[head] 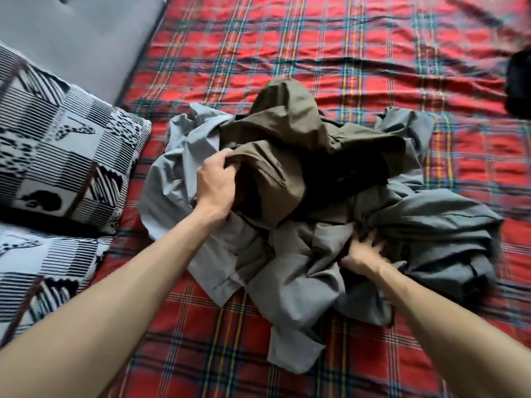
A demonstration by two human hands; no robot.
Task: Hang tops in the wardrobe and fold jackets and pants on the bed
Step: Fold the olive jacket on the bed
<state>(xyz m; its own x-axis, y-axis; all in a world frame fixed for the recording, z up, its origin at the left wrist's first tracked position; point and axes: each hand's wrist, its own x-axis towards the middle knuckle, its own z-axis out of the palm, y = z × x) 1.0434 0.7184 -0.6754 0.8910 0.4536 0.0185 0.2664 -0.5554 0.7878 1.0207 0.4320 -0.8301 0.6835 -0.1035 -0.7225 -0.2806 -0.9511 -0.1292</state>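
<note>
A heap of clothes lies in the middle of the bed [359, 47], which has a red plaid sheet. On top is an olive-brown garment [287, 139], lifted into a peak. My left hand [217, 182] grips its left edge. Under it lie a light grey garment [184, 156] and a darker grey garment [431, 225], crumpled together. My right hand [363, 252] is blurred and pushed into the grey folds; its fingertips are hidden in the cloth.
Two black-and-white patterned pillows [57, 156] lie along the bed's left side. A grey padded headboard [86, 35] rises behind them. A dark garment [518, 81] sits at the right edge of view.
</note>
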